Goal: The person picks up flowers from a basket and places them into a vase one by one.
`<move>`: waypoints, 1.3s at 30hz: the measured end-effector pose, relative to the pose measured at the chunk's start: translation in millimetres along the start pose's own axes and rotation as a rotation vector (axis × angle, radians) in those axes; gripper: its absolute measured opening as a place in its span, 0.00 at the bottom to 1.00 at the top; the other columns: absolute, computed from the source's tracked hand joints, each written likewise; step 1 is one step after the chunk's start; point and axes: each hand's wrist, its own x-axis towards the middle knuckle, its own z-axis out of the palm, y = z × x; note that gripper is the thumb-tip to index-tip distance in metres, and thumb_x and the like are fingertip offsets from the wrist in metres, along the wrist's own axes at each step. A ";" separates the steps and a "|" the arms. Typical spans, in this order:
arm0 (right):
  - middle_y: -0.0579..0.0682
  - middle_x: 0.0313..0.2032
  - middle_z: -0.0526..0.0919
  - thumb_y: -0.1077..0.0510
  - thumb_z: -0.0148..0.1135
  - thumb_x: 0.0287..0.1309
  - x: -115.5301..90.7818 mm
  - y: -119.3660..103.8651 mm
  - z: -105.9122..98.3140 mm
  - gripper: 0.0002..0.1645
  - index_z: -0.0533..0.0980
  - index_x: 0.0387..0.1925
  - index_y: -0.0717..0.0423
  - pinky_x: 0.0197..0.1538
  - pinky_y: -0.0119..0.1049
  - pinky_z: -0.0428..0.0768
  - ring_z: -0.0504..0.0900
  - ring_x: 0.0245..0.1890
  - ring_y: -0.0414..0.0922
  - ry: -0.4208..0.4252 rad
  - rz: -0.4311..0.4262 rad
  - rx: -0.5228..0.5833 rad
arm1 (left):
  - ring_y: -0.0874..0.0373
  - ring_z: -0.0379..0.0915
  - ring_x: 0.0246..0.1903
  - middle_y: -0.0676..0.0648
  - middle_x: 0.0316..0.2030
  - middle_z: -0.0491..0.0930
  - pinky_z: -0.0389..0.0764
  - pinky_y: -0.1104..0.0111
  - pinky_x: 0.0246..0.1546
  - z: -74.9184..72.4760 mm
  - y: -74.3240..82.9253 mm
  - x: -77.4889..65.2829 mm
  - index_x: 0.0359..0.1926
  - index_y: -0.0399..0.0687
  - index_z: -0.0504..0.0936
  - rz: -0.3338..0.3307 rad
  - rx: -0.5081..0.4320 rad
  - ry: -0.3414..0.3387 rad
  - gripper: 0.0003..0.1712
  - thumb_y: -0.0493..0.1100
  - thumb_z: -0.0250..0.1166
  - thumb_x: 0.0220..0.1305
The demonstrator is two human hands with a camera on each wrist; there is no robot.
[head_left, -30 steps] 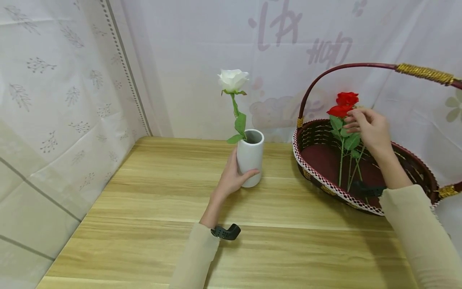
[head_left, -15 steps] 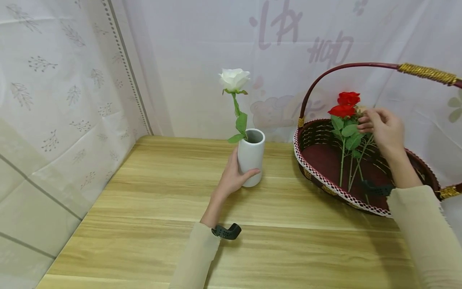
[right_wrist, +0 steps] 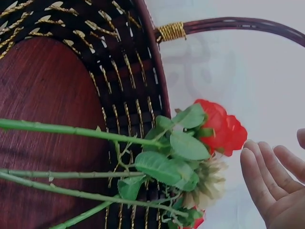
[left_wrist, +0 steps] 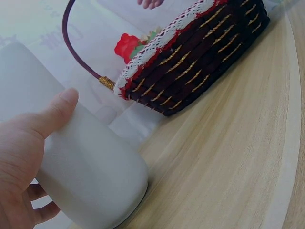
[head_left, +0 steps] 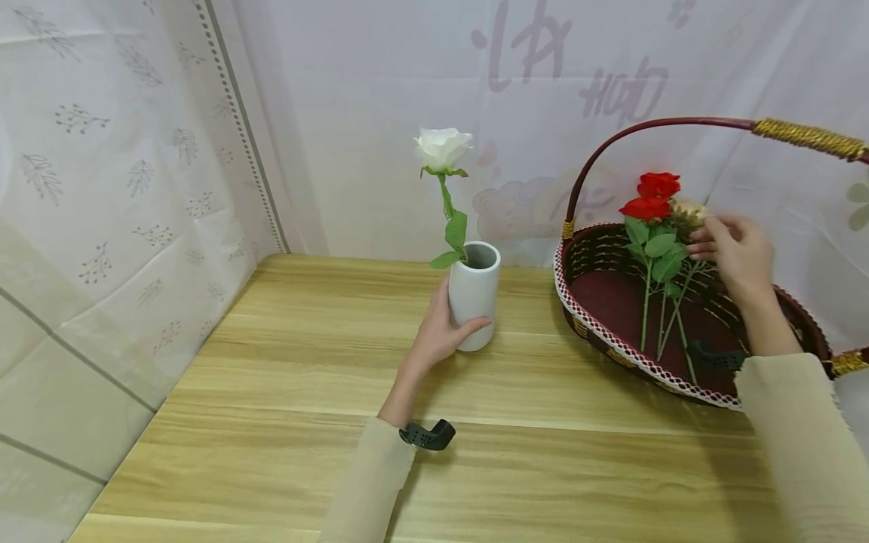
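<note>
My left hand grips a white cylindrical vase standing on the table, thumb across its front. One white rose leans out of the vase to the left. In the left wrist view, the fingers wrap behind the vase. My right hand is over the basket, just right of a cream flower and two red roses. The right wrist view has my right hand with fingers extended, apart from the red rose and cream flower. Another red bloom is partly cut off below.
A dark woven basket with white lace trim stands at the right of the table. Its tall handle arches over the flowers. Wooden tabletop extends left and front. Printed white cloth hangs behind.
My right hand has moved right, away from the red roses, and more of the cream flower now shows. The left hand and vase stay in place.
</note>
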 end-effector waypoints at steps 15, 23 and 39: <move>0.36 0.25 0.83 0.49 0.57 0.72 -2.3 23.4 -12.9 0.13 0.71 0.48 0.53 0.27 0.25 0.81 0.84 0.22 0.34 0.030 0.100 0.131 | 0.52 0.65 0.62 0.47 0.67 0.64 0.70 0.51 0.61 0.5 0.5 0.3 0.79 0.58 0.47 0.023 -0.007 0.006 0.60 0.49 0.78 0.57; 0.36 0.23 0.83 0.52 0.56 0.73 -5.4 34.6 -20.6 0.09 0.71 0.46 0.52 0.26 0.25 0.81 0.84 0.20 0.34 0.048 0.190 0.186 | 0.52 0.64 0.63 0.46 0.68 0.63 0.69 0.51 0.62 0.8 0.6 0.7 0.80 0.56 0.47 0.025 -0.003 0.005 0.61 0.50 0.78 0.57; 0.37 0.22 0.82 0.57 0.59 0.70 -8.1 56.3 -23.6 0.08 0.71 0.46 0.56 0.25 0.26 0.81 0.84 0.20 0.35 0.052 0.283 0.189 | 0.52 0.65 0.63 0.46 0.67 0.64 0.69 0.51 0.62 1.5 -0.3 1.7 0.79 0.55 0.48 0.031 0.006 0.013 0.60 0.49 0.78 0.56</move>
